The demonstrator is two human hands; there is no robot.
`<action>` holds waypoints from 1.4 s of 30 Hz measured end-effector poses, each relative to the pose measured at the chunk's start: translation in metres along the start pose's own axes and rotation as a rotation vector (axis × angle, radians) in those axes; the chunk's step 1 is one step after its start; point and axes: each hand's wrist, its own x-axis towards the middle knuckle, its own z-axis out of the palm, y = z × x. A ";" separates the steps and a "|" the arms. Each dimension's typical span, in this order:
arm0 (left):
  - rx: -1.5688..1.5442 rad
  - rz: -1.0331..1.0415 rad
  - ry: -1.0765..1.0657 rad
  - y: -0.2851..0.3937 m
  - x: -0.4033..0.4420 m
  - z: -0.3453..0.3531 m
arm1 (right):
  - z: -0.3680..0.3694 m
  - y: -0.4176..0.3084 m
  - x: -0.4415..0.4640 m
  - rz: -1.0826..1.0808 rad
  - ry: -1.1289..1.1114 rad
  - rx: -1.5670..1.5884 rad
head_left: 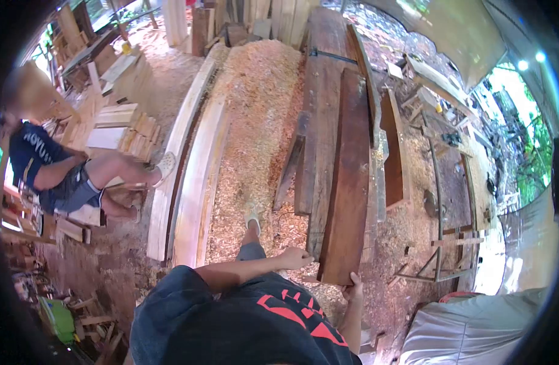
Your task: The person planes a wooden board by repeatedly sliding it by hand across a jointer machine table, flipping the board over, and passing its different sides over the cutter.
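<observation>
A long dark-brown wooden plank (346, 182) lies lengthwise over a workbench of heavy timber (325, 121). At its near end, my right hand (353, 289) grips the corner, thumb on the upper side and the other fingers mostly hidden. My left hand (296, 258) is closed beside the near end of the bench timber, to the left of the plank. Whatever its curled fingers may hold is too small to make out. Another dark board (364, 79) stands on edge along the bench's right side.
Wood shavings (255, 134) cover the ground left of the bench. Two long pale beams (197, 182) lie beyond them. A seated person (54, 158) rests a foot on one beam. Stacked boards (124, 131) are behind. At right stand a reddish board (392, 152) and a wooden frame (437, 201).
</observation>
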 end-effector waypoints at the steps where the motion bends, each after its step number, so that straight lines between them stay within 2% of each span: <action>1: -0.063 -0.001 0.044 -0.001 -0.001 0.017 | 0.017 0.000 -0.006 0.059 -0.064 -0.042; 2: -0.123 -0.001 0.093 -0.003 -0.001 0.031 | 0.038 0.005 -0.012 0.117 -0.134 -0.085; 3: -0.119 -0.065 0.239 -0.004 -0.002 0.045 | 0.052 0.021 -0.012 0.112 -0.156 -0.050; 4: -0.057 -0.158 0.255 0.002 -0.007 0.035 | 0.057 0.045 -0.001 0.077 -0.158 -0.056; 6: 0.052 -0.350 0.279 0.028 -0.029 0.011 | 0.128 0.049 -0.038 0.113 -0.099 -0.141; 7: 0.050 -0.372 0.307 0.044 -0.048 -0.005 | 0.128 0.063 -0.030 0.162 -0.141 -0.113; 9: 0.029 -0.368 0.272 0.022 -0.047 -0.009 | 0.129 0.078 -0.023 0.254 -0.184 -0.125; 13: 0.023 -0.362 0.266 -0.002 -0.047 -0.006 | 0.153 0.074 -0.034 0.136 -0.126 -0.188; 16: -0.098 -0.414 0.352 0.000 -0.050 0.001 | 0.179 0.051 -0.051 0.047 -0.021 -0.515; 17: -0.188 -0.480 0.325 0.008 -0.056 -0.001 | 0.195 0.046 -0.061 -0.044 0.074 -0.621; 20: -0.436 -0.431 0.443 -0.029 -0.030 0.035 | 0.201 0.044 -0.062 -0.217 0.036 -1.038; 25: -0.817 -0.406 0.533 -0.017 -0.053 0.021 | 0.242 0.036 -0.099 -0.526 -0.062 -1.534; 26: -0.833 -0.405 0.555 0.003 -0.071 0.003 | 0.248 0.033 -0.103 -0.486 -0.189 -1.586; 27: -1.135 -0.263 0.359 -0.069 -0.036 0.028 | 0.251 0.039 -0.105 -0.506 -0.272 -1.498; 28: -1.414 -0.180 0.126 -0.071 -0.043 0.021 | 0.233 0.060 -0.087 -0.586 -0.310 -1.455; 29: -1.501 -0.289 0.163 -0.066 -0.049 0.023 | 0.213 0.077 -0.070 -0.562 -0.354 -1.477; 31: -1.436 -0.121 0.089 -0.098 -0.053 0.025 | 0.219 0.076 -0.077 -0.610 -0.348 -1.567; 32: -1.345 -0.050 0.020 -0.112 -0.056 0.024 | 0.216 0.073 -0.079 -0.486 -0.331 -1.499; 34: -1.343 -0.081 -0.062 -0.179 -0.027 0.031 | 0.210 0.064 -0.081 -0.272 -0.348 -1.347; 35: -1.228 -0.341 0.260 -0.116 -0.040 0.030 | 0.198 0.067 -0.077 -0.240 -0.351 -1.378; 38: -1.233 -0.184 0.183 -0.100 -0.059 0.022 | 0.158 0.076 -0.071 -0.163 -0.316 -1.492; 40: -1.373 -0.207 0.153 -0.095 -0.063 0.013 | 0.141 0.082 -0.079 -0.128 -0.228 -1.571; 41: -1.444 -0.220 0.145 -0.094 -0.065 0.007 | 0.131 0.086 -0.084 -0.183 -0.190 -1.598; 42: -1.387 -0.224 0.110 -0.099 -0.064 0.001 | 0.122 0.090 -0.088 -0.239 -0.152 -1.629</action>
